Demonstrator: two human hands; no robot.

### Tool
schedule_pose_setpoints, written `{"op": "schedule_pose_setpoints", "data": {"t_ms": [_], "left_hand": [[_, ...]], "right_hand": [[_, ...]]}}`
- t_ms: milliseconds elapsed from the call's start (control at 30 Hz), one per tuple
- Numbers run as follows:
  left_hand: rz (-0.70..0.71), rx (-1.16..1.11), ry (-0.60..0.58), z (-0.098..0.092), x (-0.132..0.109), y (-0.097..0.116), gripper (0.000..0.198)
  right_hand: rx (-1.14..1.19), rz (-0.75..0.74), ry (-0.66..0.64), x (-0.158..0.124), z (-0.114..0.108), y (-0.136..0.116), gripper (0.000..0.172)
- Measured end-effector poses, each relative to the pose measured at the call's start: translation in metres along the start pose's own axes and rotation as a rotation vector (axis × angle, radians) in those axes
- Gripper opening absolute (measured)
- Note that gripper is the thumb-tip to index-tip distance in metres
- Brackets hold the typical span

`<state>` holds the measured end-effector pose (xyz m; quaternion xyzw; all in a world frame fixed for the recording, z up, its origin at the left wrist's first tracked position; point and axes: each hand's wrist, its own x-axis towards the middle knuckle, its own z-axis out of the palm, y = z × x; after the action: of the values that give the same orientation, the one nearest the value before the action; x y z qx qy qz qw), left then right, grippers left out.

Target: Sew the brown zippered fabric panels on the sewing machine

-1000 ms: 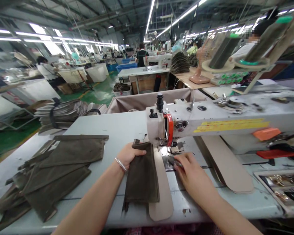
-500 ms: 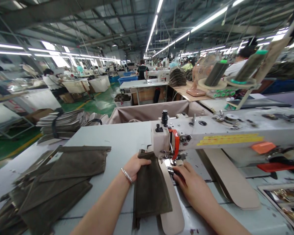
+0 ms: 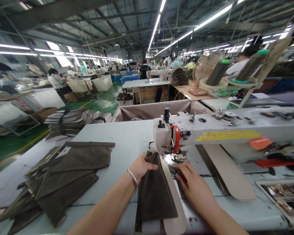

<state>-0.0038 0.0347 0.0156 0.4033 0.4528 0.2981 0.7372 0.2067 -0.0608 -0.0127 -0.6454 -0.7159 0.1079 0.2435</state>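
My left hand (image 3: 143, 167) grips the top left edge of a dark olive fabric piece (image 3: 155, 192) that lies on a beige strip (image 3: 175, 195). The piece's top end sits under the needle area of the white sewing machine (image 3: 205, 129). My right hand (image 3: 192, 184) lies flat on the table just right of the strip, fingertips touching a small dark part near the presser foot. Whether it holds anything I cannot tell.
A heap of olive fabric pieces (image 3: 63, 174) covers the left of the grey table (image 3: 122, 137). A beige panel (image 3: 225, 173) lies under the machine arm, a tray of metal parts (image 3: 284, 195) at the right. Other workers and tables stand behind.
The view has shifted a little; the olive piece and both hands stay at the needle, the fabric drawn slightly toward me.
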Motion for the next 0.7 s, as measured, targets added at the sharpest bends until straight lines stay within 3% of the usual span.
{"op": "schedule_pose_setpoints", "data": {"t_ms": [167, 300, 433, 567, 633, 700], "left_hand": [[-0.106, 0.01, -0.036, -0.035, -0.047, 0.0, 0.039], [-0.09, 0.057, 0.08, -0.06, -0.068, -0.002, 0.04], [0.09, 0.319, 0.272, -0.066, -0.053, 0.005, 0.045], [0.227, 0.434, 0.454, -0.073, -0.025, 0.029, 0.054], [0.312, 0.474, 0.562, -0.075, -0.028, 0.039, 0.06], [0.474, 0.575, 0.682, -0.074, -0.05, 0.039, 0.062]], "right_hand": [[-0.01, 0.013, 0.026, 0.006, 0.0, -0.004, 0.025], [-0.028, 0.012, 0.046, 0.018, 0.006, -0.013, 0.023], [-0.038, -0.024, 0.071, 0.016, 0.008, -0.012, 0.023], [-0.047, -0.078, 0.122, 0.004, 0.005, 0.001, 0.026], [-0.057, -0.092, 0.164, -0.003, 0.002, 0.012, 0.029], [-0.067, -0.082, 0.227, -0.008, 0.0, 0.025, 0.034]]}}
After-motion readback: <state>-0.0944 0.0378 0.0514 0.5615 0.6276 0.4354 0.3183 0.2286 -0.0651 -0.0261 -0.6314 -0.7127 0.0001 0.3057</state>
